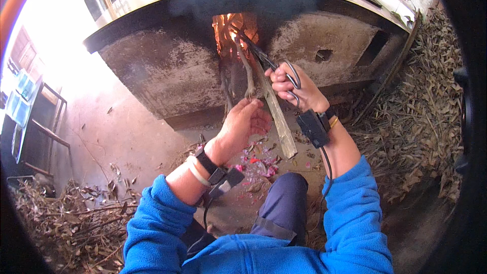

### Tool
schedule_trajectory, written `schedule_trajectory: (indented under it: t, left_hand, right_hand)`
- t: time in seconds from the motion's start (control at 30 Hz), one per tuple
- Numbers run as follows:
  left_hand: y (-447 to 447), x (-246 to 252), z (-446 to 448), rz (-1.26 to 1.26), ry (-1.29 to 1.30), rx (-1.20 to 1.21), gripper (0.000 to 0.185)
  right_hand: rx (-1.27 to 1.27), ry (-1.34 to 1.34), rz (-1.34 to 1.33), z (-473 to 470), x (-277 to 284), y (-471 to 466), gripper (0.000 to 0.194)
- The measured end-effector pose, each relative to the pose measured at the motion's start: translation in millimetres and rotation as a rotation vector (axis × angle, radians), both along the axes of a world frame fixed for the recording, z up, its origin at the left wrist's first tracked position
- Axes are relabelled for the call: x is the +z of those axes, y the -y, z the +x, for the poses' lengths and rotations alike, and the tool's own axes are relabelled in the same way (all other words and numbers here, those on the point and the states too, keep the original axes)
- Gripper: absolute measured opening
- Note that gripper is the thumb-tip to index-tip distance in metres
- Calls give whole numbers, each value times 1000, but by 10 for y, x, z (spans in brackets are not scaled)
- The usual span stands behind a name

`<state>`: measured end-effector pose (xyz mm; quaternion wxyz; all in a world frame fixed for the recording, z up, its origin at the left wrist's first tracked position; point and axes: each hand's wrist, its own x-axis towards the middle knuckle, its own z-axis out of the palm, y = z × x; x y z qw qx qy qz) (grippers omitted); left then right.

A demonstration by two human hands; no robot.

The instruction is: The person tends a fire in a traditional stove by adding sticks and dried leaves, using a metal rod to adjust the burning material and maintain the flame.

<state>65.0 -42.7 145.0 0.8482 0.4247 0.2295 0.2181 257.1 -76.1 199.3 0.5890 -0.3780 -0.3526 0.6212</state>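
Flames burn in the opening of a masonry wood stove [175,72]. My right hand [291,85] is closed around the looped handles of metal fire tongs [266,58], whose far end reaches into the fire. Under the tongs, a long split piece of firewood [279,121] slants out of the opening down towards the floor. My left hand [247,120] is at the near end of a forked stick [247,72] that runs into the flames; its fingertips meet the stick's end, and whether they grip it I cannot tell. A darker stick [226,87] leans just left of it.
Dry leafy branches [422,121] are heaped on the right, with another pile of twigs and leaves [76,224] at the lower left. Pink and red scraps [262,165] lie on the floor before my knee. A dark-framed table or rack [28,121] stands at the far left.
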Motion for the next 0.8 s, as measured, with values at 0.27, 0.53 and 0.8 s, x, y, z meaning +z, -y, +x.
schedule_trajectory:
  t: [0.27, 0.53, 0.8]
  left_hand:
    - [-91, -554, -175, -78, -134, -133, 22]
    - [-80, -1132, -934, -232, -300, -63, 22]
    - [-244, -1220, -1880, -301, -120, 169, 20]
  right_hand:
    - [-20, 152, 33, 195, -193, -696, 24]
    - [-15, 233, -20, 309, -529, -1239, 27]
    - [-12, 223, 19, 110, -492, -644, 36]
